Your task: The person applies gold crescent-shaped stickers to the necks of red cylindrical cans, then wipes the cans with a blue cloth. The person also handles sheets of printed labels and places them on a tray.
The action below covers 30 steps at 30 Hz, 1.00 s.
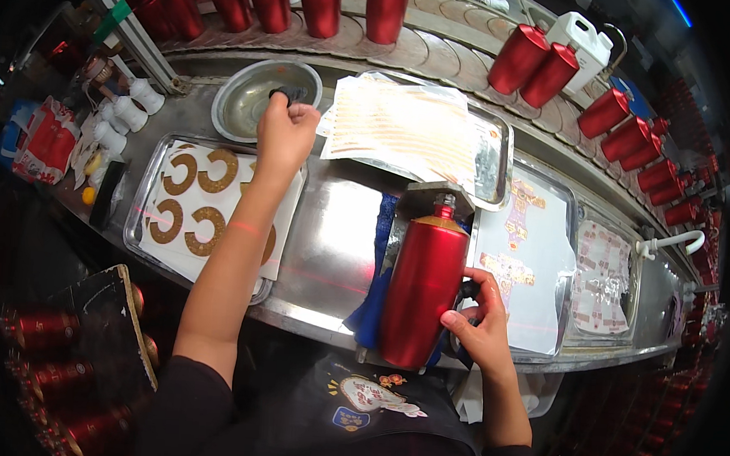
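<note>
A shiny red bottle (425,290) with a gold shoulder lies tilted on a metal holder (435,199), its neck pointing away from me. My right hand (483,323) curves against the bottle's right side, thumb on the red surface; a small black piece shows by its fingertips. Over the near edge of a round metal bowl (241,95) is my left hand (287,135), its fingers curled and closed. Something small and black (286,94) sits at those fingertips, perhaps a finger cover; I cannot tell. Liquid seems to lie in the bowl.
A left tray (136,214) holds gold C-shaped decals on paper. Printed sheets (405,126) lie on a back tray, and patterned decals (509,270) on a right one. Blue cloth (368,308) hangs beside the holder. Red bottles (387,10) line the curved conveyor (443,40) behind. A faucet (673,243) stands right.
</note>
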Motion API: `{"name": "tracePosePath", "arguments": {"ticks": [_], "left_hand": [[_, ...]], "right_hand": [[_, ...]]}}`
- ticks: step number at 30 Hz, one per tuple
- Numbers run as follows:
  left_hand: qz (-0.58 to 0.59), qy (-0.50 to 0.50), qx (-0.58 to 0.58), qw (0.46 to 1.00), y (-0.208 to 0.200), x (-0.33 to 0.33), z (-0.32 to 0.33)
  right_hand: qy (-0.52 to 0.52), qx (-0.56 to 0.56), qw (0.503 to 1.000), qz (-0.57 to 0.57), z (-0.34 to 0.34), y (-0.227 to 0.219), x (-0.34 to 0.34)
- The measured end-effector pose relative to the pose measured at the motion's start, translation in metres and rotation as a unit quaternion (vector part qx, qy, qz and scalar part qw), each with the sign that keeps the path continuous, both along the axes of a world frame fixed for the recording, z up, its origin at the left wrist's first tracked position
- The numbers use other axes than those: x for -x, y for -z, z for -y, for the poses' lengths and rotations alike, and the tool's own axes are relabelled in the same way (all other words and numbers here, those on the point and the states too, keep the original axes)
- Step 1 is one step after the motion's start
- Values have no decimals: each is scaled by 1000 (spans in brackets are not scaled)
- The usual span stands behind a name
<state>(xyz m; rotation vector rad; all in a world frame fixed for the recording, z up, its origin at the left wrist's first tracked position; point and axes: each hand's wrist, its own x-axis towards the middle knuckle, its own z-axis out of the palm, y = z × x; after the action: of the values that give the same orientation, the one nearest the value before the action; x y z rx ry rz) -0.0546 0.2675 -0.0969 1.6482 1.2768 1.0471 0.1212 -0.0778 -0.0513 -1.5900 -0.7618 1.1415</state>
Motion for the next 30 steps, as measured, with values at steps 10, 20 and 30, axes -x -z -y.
{"name": "tracePosePath", "arguments": {"ticks": [10,20,30], "left_hand": [[-252,-31,46,966,17,-76,-91],[-366,-34,-130,921,-2,-76,-83],[-118,397,-244,877,-124,-189,51]], "right_hand": [[80,-11,997,-13,31,0,-21],[99,-17,995,24,35,-5,-32],[114,-222,932,263,-77,-48,-125]]}}
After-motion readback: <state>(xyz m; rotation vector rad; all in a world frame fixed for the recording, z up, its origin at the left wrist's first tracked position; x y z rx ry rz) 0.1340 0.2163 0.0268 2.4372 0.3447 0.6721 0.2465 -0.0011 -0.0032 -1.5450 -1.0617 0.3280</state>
